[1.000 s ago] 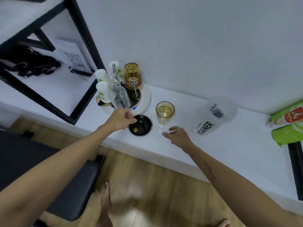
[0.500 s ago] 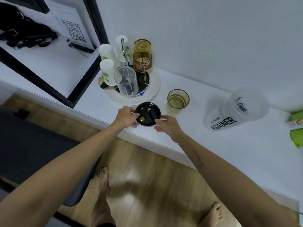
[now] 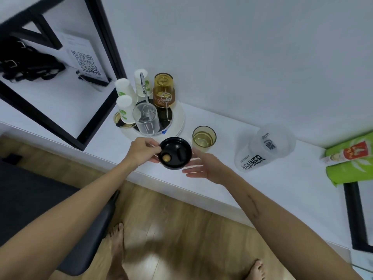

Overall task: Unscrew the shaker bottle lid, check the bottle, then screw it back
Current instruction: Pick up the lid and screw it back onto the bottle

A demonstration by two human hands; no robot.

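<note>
The black round shaker lid, with a gold spot and a black flip tab on it, is lifted just above the white counter's front edge. My left hand grips its left rim. My right hand is open, palm up, right beside and under the lid's right side. The translucent shaker bottle, printed "GAINER", stands lidless on the counter to the right, apart from both hands.
An amber glass with liquid stands just behind the lid. A round white tray holds paper cups, a clear glass and an amber jar. A green packet lies at the right. A black-framed shelf stands left.
My left hand has raised the lid off the counter. My right hand came over from beside the amber glass and now lies open under the lid's right side.
</note>
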